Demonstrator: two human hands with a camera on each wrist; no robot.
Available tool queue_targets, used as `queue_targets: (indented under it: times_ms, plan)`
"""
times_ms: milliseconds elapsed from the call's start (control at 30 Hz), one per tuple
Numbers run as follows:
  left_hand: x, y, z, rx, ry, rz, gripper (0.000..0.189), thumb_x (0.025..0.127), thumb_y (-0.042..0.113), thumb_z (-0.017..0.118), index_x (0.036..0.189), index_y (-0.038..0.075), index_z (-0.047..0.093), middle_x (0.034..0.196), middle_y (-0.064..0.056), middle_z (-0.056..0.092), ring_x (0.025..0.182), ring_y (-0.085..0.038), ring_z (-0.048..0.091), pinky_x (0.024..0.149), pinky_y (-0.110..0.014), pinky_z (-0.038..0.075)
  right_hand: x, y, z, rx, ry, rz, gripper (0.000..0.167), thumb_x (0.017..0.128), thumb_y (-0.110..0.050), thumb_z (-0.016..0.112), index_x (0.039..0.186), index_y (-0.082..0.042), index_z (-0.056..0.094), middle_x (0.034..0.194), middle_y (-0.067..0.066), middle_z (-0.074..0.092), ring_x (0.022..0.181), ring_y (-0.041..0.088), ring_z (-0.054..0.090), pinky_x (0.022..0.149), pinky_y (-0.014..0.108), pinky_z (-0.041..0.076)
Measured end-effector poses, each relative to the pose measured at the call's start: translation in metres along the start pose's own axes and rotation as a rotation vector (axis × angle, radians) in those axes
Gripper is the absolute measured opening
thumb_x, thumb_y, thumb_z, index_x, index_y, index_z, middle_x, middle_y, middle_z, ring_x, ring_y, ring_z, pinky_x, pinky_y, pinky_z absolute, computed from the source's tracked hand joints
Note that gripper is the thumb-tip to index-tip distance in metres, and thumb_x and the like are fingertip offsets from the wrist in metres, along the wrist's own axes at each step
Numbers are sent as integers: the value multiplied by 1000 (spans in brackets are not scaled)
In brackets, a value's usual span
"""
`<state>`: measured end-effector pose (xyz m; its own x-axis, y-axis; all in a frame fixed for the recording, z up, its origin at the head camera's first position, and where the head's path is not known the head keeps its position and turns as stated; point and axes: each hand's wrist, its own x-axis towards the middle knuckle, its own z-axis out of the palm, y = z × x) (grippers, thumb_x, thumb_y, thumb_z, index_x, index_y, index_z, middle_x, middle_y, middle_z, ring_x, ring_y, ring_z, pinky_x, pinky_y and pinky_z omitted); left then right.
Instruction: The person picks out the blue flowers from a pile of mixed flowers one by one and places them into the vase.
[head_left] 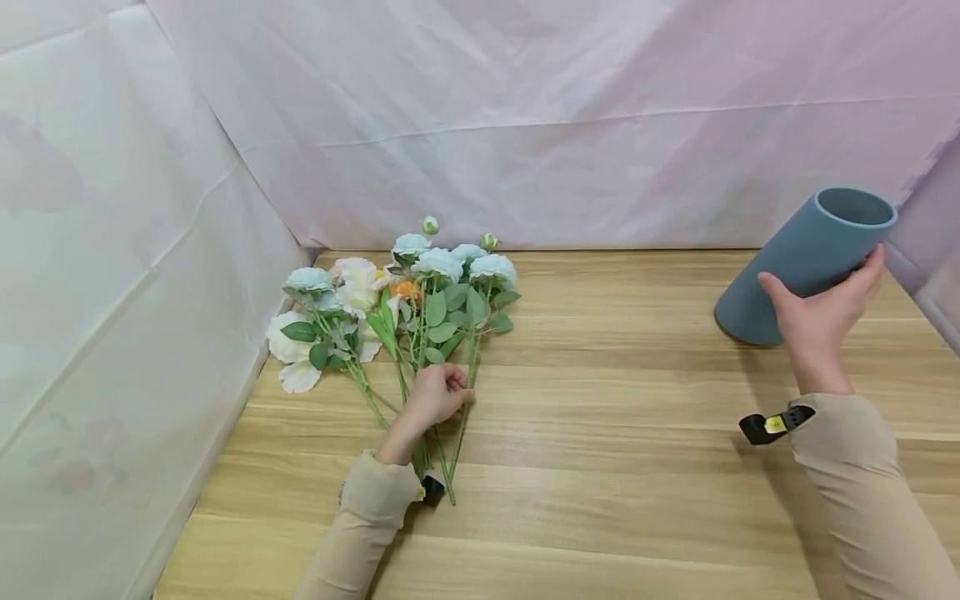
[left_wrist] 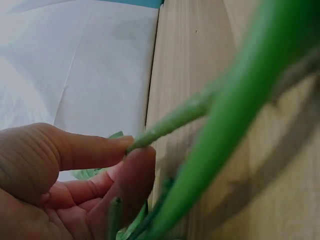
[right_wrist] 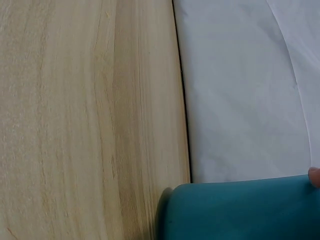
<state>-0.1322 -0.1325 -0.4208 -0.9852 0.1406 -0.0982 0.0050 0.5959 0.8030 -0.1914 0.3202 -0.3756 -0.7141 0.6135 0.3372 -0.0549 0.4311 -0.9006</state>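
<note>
My left hand [head_left: 437, 396] pinches a green flower stem [left_wrist: 175, 117] between thumb and forefinger. That stem belongs to a light-blue artificial flower [head_left: 492, 269] at the right side of a loose bunch on the table. Another thick green stem [left_wrist: 215, 145] crosses close to the left wrist camera. On the right, a tall blue cylindrical vase [head_left: 787, 258] has its base at the tabletop and its round mouth facing up. Around its side my right hand [head_left: 821, 329] grips it, thumb on the near face. Only a fingertip [right_wrist: 314, 176] of that hand shows in the right wrist view.
White flowers [head_left: 298, 350], an orange flower [head_left: 406, 291] and more blue ones lie at the table's left side, their stems toward me. Behind the wooden table [head_left: 600, 433] hangs a pale cloth [head_left: 562, 167]; another cloth [head_left: 112, 275] borders the left edge.
</note>
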Motion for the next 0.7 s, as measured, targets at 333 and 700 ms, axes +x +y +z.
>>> queue_targets:
  times_ms: [333,700]
  plan:
    - [1,8,1,5,20,88,8,81,0,69,80,0,61,68,-6,62,48,-14,58,44,-24,50,4,-3,1,-9,23,33,95,72,-19,78,144,-25,17,143,-8,26,129,4,23,106,16,15]
    - [-1,24,3,-22,59,156,10,81,0,70,79,1,60,66,-6,61,54,-14,58,47,-24,50,5,-1,-1,-22,27,24,91,68,-15,79,140,-24,23,137,-8,31,126,4,28,103,14,20]
